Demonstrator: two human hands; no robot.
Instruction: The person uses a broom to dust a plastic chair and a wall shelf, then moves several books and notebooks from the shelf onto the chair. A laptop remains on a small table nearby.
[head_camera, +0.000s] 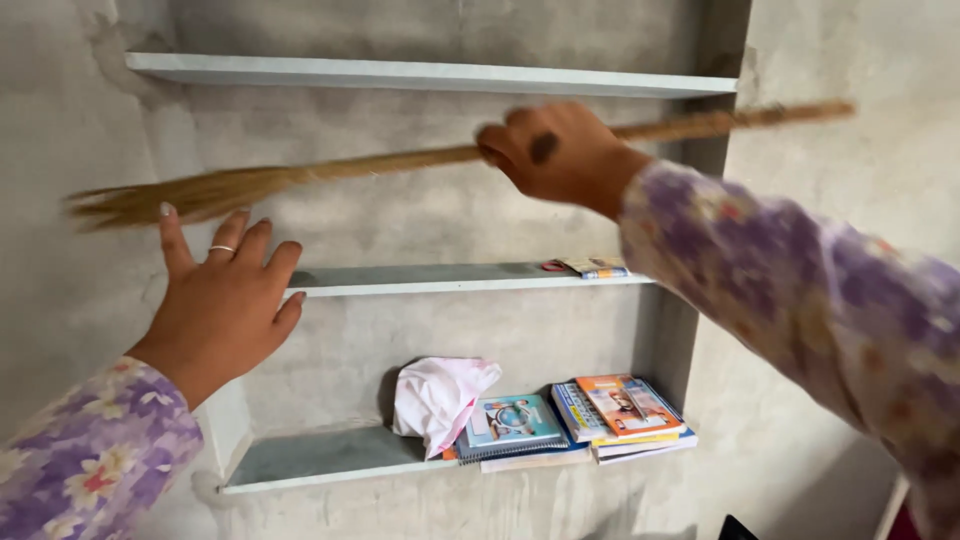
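My right hand (556, 152) grips the middle of a long straw broom (300, 178), held almost level across a wall niche. Its bristle end points left and is blurred. My left hand (225, 295) is spread flat, fingers apart, against the wall at the left edge of the niche, just below the bristles, with a ring on one finger. Both arms wear purple floral sleeves. The broom crosses the space between the top shelf (420, 75) and the middle shelf (450, 279).
The middle shelf carries a small flat packet (595, 267) and a red item at its right end. The bottom shelf (320, 458) holds a crumpled pink cloth (438, 398) and stacked books (570, 420). Rough grey plaster wall surrounds the niche.
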